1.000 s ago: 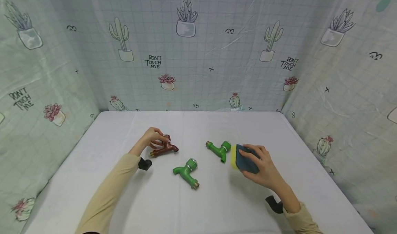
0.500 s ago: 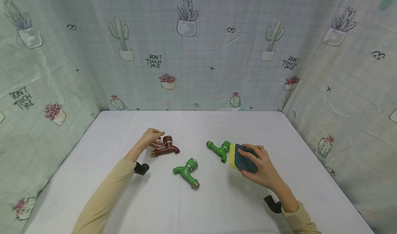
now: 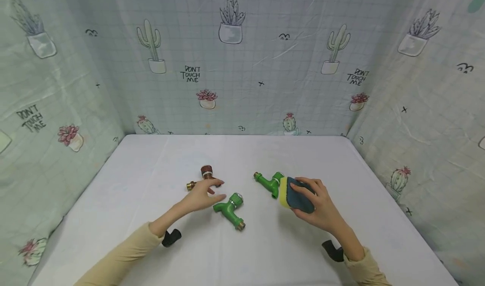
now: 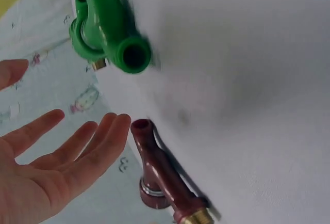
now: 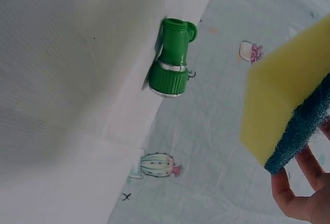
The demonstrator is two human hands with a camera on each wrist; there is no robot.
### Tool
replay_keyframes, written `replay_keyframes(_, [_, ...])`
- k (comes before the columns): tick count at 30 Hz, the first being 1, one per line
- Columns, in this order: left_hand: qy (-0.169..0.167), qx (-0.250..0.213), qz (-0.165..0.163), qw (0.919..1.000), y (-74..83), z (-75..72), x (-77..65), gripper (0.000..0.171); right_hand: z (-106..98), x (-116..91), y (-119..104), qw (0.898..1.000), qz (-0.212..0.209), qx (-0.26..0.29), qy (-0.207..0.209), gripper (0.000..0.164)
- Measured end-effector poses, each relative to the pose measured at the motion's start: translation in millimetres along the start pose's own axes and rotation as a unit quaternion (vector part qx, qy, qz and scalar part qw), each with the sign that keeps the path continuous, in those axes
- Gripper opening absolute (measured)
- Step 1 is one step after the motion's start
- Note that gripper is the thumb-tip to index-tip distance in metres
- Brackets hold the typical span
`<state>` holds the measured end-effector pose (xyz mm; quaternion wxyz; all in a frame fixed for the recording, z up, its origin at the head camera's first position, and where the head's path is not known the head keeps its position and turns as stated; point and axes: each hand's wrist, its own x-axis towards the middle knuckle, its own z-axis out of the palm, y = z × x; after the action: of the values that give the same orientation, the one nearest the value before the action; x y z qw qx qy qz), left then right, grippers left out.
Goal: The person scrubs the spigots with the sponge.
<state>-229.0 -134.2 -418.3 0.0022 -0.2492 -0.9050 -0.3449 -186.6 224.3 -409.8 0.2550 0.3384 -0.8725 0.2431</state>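
My left hand (image 3: 201, 197) hovers with spread fingers between a brown faucet (image 3: 206, 172) and a green faucet (image 3: 230, 210), holding nothing. In the left wrist view the brown faucet (image 4: 167, 177) lies just past the fingertips, and the green faucet (image 4: 105, 22) is farther up. From the head view, the hand covers part of the brown one. My right hand (image 3: 320, 204) grips a yellow sponge (image 3: 299, 195) with a dark blue-green scouring side, held above the table. Left of the sponge lies a second green faucet (image 3: 270, 184), which the right wrist view shows apart from it.
The white table (image 3: 242, 260) carries the faucets. A patterned cloth (image 3: 242, 67) with cactus drawings rises at the back and both sides. A black wrist mount (image 3: 172, 237) sits under the left wrist, another black mount (image 3: 333, 250) under the right.
My left hand has let go of the brown faucet and moved right and nearer, toward the closer green faucet. The right hand holds the sponge almost still.
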Motion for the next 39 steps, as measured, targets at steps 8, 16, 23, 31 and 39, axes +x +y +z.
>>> replay_keyframes(8, [-0.086,0.107,0.015,0.9904,22.8,32.2,-10.9,0.076,4.0,-0.4,-2.4,1.000,0.004,0.008,-0.005,0.054])
replay_keyframes(16, [-0.112,0.203,0.019,0.9725,24.2,56.2,-9.1,0.089,7.9,-2.6,-2.5,1.000,0.004,0.019,-0.004,0.053])
replay_keyframes(23, [-0.104,0.268,0.028,0.9574,29.5,62.0,-7.5,0.091,8.4,-3.9,-3.3,1.000,0.000,0.019,0.004,0.053])
replay_keyframes(31, [-0.037,0.188,0.034,0.9808,29.6,53.7,-3.9,0.089,12.5,-1.9,-6.0,1.000,-0.003,0.017,-0.001,0.054])
replay_keyframes(39, [-0.058,-0.264,-0.003,0.9629,26.2,34.1,13.1,0.075,21.5,12.7,-16.1,0.999,-0.023,0.035,-0.008,0.056])
